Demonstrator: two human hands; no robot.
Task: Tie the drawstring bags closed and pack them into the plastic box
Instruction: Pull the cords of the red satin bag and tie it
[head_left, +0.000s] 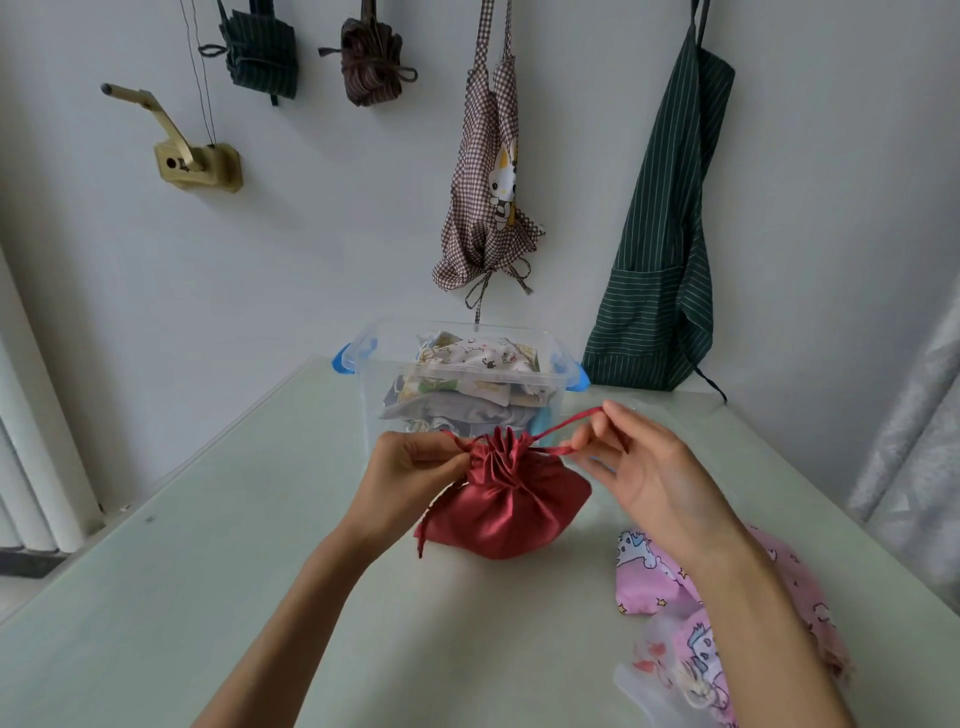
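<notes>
A red drawstring bag (506, 501) sits on the pale green table (260, 545), its mouth gathered into pleats. My left hand (410, 473) pinches the cord at the left side of the gathered mouth. My right hand (639, 467) holds the red drawstring loop (566, 428), stretched out to the right of the bag. Behind the bag stands the clear plastic box (374, 395) with blue handles, holding several patterned cloth bags (478, 353).
Pink patterned bags (654, 577) lie on the table at the right, partly under my right forearm, with a translucent sheet (660, 670) near them. Aprons (660, 249) and tied bundles hang on the white wall behind. A brass crank fitting (192, 161) is mounted at the left.
</notes>
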